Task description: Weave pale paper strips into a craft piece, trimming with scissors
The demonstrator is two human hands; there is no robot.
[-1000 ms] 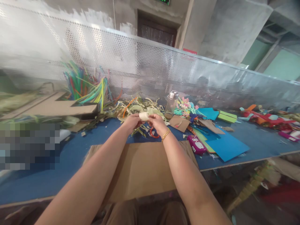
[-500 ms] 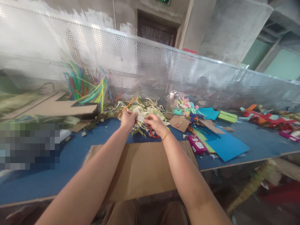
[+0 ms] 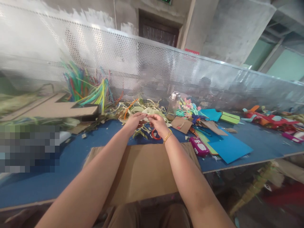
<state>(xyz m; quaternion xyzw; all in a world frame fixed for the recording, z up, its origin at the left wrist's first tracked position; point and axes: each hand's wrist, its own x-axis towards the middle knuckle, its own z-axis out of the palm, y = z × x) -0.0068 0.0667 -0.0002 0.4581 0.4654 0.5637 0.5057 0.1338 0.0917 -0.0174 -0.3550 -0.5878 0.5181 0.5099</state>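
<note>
Two bare hands, the left hand [image 3: 135,123] and the right hand [image 3: 158,124], meet before a heap of pale strips [image 3: 153,111] toward the far edge of a blue worktop [image 3: 223,161]. Fingers are bent and both sets of fingertips pinch close together; whether a strip is caught between them cannot be told, as the fingers hide the spot. A gold bracelet [image 3: 167,137] circles the right wrist, and a red ring-shaped item [image 3: 156,134] lies just beside that hand.

Much of the material appears unworked: the strips lie loose and tangled, and no finished piece can be picked out at the fingertips. How far the handling of any single strip has come is too small to judge. A brown cardboard sheet [image 3: 147,171] spans the worktop's near edge beneath the forearms.

Among the containers, a clear bottle [image 3: 173,106] with a metal cap stands upright near the far edge, right of the heap, its contents unclear. A purple pack [image 3: 199,146] lies nearer the front edge, to the right of the cardboard, whatever it holds out of sight. Toward the far left, colored stems [image 3: 79,83] fan upward in a bundle, any holder at their base hidden.
</note>
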